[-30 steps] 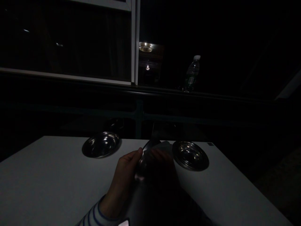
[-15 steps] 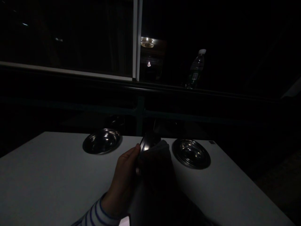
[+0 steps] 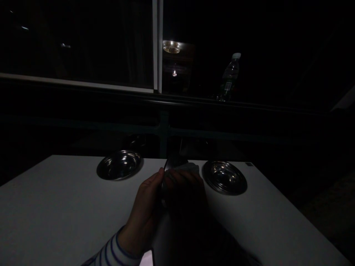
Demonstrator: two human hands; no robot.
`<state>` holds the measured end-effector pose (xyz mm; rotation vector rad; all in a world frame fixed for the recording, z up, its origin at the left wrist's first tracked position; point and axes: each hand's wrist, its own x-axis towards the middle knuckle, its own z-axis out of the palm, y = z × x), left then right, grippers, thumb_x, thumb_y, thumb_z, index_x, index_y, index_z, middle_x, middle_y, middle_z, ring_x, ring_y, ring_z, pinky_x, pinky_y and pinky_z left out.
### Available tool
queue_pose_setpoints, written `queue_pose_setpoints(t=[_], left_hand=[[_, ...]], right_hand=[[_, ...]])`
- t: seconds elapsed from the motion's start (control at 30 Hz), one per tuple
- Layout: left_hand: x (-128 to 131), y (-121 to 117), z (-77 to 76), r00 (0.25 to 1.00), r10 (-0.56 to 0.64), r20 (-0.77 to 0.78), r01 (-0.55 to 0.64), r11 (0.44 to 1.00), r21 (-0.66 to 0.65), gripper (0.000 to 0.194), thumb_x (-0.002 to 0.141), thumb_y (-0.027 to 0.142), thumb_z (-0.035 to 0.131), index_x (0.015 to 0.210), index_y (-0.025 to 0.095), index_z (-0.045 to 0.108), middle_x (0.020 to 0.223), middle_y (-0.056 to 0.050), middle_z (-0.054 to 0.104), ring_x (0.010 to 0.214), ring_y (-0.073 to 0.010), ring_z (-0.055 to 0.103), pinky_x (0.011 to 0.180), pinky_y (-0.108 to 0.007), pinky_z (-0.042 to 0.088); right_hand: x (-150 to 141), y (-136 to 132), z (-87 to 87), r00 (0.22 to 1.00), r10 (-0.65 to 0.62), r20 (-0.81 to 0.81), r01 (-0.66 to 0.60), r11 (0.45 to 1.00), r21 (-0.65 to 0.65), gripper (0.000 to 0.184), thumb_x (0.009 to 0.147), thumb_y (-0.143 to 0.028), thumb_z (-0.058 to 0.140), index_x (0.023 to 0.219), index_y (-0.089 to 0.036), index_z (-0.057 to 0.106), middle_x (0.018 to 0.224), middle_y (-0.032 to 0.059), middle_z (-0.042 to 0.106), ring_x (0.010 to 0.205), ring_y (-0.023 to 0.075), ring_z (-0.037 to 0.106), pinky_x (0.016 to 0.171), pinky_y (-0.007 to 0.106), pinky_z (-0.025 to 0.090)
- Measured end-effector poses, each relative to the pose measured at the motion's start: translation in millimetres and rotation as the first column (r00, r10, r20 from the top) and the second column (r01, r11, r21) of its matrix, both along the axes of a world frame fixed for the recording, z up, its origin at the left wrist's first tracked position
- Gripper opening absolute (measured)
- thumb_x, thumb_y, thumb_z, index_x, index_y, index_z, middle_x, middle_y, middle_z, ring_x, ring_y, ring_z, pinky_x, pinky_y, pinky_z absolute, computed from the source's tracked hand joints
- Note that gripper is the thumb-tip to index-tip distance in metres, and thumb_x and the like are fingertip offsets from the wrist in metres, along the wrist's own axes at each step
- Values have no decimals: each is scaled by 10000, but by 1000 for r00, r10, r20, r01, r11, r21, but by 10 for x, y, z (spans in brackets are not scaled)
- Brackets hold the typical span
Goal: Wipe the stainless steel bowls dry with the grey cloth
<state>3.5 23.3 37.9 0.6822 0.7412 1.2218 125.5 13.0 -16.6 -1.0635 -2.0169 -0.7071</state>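
Pinching the dish [image 3: 175, 162] at its left rim, the left hand [image 3: 144, 205] holds it tilted over the middle of the table [image 3: 69, 214]; the shadowed right hand [image 3: 186, 188] clasps a cloth [image 3: 194, 168] against it. Being shiny metal, it should be light, stiff and slippery, best held by the rim. Farther off, a bowl [image 3: 119, 167] sits left, a stack [image 3: 223, 177] right.

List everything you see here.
Table: one, white, foreground
Metal dish: one, silver, table's left
Dish stack: one, silver, table's right
Held dish: one, silver, centre
Cloth: one, grey, centre
Bottle: one, clear, upper right
Window frame: one, white, upper left
Lights: several, pale, upper half
Label: one, dark, right corner
Bright object: one, pale, bottom edge
Sleeve: one, blue-striped white, lower left
Left hand: one, gripping held dish
Right hand: one, shadowed, over cloth
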Motion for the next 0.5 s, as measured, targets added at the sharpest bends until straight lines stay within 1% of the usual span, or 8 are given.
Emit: queue_pose_setpoints(t=[0.07, 0.13, 0.2, 0.3, 0.33, 0.4, 0.5], left_hand=[[-5, 3, 2, 1000, -3, -4, 3, 1000, -17, 180, 710, 329, 674, 687, 154, 640, 639, 11, 632, 570, -110, 556, 585, -240, 445], [-11, 9, 12, 1000, 2, -22, -3, 999, -41, 186, 716, 339, 661, 727, 153, 657, 649, 2, 641, 566, -121, 565, 577, -251, 446], [-10, 11, 23, 999, 11, -53, -13, 999, -38, 186, 703, 344, 668, 731, 160, 662, 635, 6, 641, 553, -123, 560, 565, -252, 440], [3, 5, 22, 998, 0, -60, 0, 1000, -1, 211, 680, 371, 686, 654, 168, 634, 594, 17, 621, 525, -114, 532, 555, -248, 429], [5, 4, 14, 998, -3, -57, 3, 1000, -2, 230, 678, 382, 687, 631, 167, 621, 580, 19, 610, 515, -110, 520, 550, -246, 424], [3, 3, -5, 997, 1, -73, -3, 1000, -31, 265, 688, 410, 674, 612, 166, 603, 548, 26, 579, 493, -103, 495, 531, -241, 409], [-8, -1, -19, 982, 52, -180, -59, 998, -36, 321, 711, 456, 637, 582, 169, 571, 504, 40, 522, 471, -96, 459, 483, -223, 367]], right_hand=[[2, -10, -6, 1000, 18, 21, -17, 999, -27, 380, 868, -313, 504, 1229, -195, 498, 1196, 57, 590, 1137, 233, 482, 988, 463, 335], [4, -23, -30, 997, 40, 67, -39, 999, -27, 346, 871, -266, 504, 1214, -215, 508, 1194, 40, 596, 1125, 230, 493, 986, 467, 337], [8, -24, -38, 994, 52, 94, -48, 998, -45, 324, 874, -249, 495, 1196, -228, 518, 1185, 33, 599, 1098, 230, 510, 970, 477, 346], [19, -5, -6, 999, 30, 38, -27, 998, -64, 347, 867, -318, 497, 1199, -219, 513, 1178, 53, 591, 1092, 237, 504, 958, 470, 351], [21, -1, 4, 999, 23, 22, -22, 998, -57, 374, 862, -335, 501, 1213, -206, 503, 1187, 61, 584, 1110, 241, 490, 963, 467, 345], [20, -2, 14, 1000, 13, 20, -13, 1000, -16, 391, 859, -313, 508, 1229, -187, 492, 1197, 64, 579, 1137, 242, 465, 974, 463, 330], [22, -18, 35, 997, 33, 70, -35, 999, 25, 342, 871, -284, 496, 1200, -194, 516, 1164, 46, 603, 1111, 227, 478, 962, 447, 329]])
